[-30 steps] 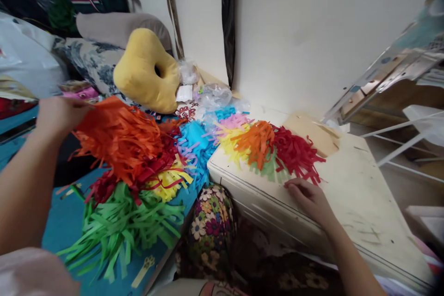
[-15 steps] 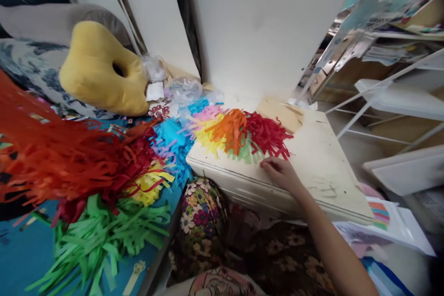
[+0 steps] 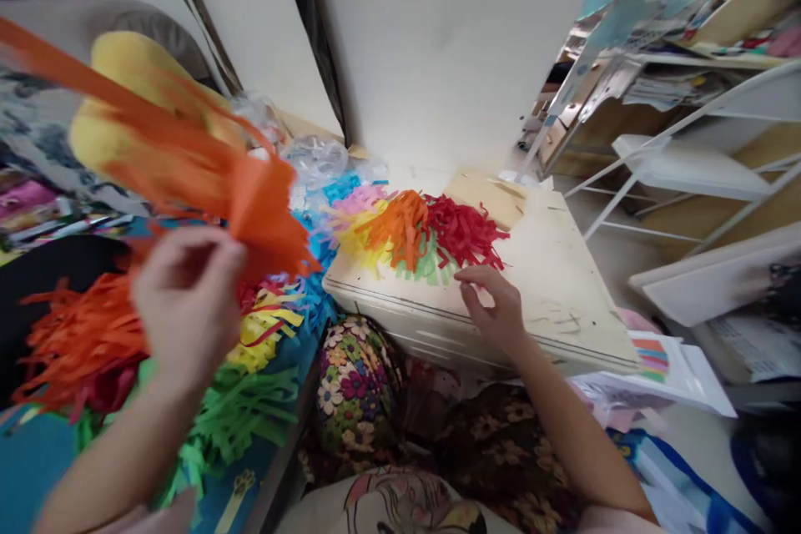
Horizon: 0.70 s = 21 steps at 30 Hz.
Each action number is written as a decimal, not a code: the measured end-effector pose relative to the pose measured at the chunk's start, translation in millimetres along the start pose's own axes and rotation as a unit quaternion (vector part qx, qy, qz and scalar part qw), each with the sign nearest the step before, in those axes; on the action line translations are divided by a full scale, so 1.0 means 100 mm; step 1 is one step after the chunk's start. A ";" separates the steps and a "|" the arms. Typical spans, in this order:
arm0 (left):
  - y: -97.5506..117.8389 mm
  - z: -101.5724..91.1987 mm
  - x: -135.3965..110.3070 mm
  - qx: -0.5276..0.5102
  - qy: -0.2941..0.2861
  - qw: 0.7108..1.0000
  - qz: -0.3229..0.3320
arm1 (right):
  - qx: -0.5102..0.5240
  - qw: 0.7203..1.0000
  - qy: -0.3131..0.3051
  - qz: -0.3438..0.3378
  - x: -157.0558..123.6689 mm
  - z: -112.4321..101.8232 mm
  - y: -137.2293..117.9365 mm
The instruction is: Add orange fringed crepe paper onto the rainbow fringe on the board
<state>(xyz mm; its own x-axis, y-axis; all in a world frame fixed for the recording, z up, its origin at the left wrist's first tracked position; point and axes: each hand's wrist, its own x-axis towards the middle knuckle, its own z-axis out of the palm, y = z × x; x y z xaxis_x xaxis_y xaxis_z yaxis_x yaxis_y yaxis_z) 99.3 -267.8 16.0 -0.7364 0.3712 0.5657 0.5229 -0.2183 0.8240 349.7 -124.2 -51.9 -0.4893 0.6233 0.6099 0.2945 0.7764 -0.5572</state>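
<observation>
Here, no container shows. The left hand [image 3: 188,300] is raised, fingers pinched on an orange fringe [image 3: 188,154] held in the air above the loose fringe pile [image 3: 250,350]. The right hand [image 3: 494,304] rests on the white board [image 3: 563,284], fingers spread, touching the fanned fringes [image 3: 425,229].

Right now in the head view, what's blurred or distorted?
Head view: the orange fringed paper held up by the left hand is motion-smeared, and that hand is soft too; the right hand on the white table is fairly sharp; the shelf rails at right bow from wide-angle distortion; lighting is even, with no harsh glare.
</observation>
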 end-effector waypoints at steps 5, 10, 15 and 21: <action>-0.12 0.49 -0.82 -0.199 -0.174 0.951 -0.159 | 0.037 0.993 -0.050 -0.105 0.10 -0.17 -0.43; -0.02 0.66 -1.20 -0.275 -0.229 0.859 -0.366 | 0.114 0.980 -0.155 -0.056 0.18 -0.27 -0.42; -0.08 0.61 -1.17 -0.247 -0.420 0.793 -0.366 | 0.162 0.971 -0.165 -0.066 0.08 -0.35 -0.31; -0.16 0.93 -0.79 -0.302 -0.540 0.781 -0.085 | 0.206 0.949 -0.238 -0.035 0.01 -0.56 -0.34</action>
<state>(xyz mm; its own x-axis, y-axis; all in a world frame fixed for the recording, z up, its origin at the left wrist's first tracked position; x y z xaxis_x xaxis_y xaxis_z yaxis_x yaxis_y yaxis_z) 189.1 -209.3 -44.9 0.1894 0.9148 0.3568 -0.0818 -0.3475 0.9341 385.5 -144.5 -0.5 -0.8394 0.3834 0.3852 -0.0498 0.6515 -0.7570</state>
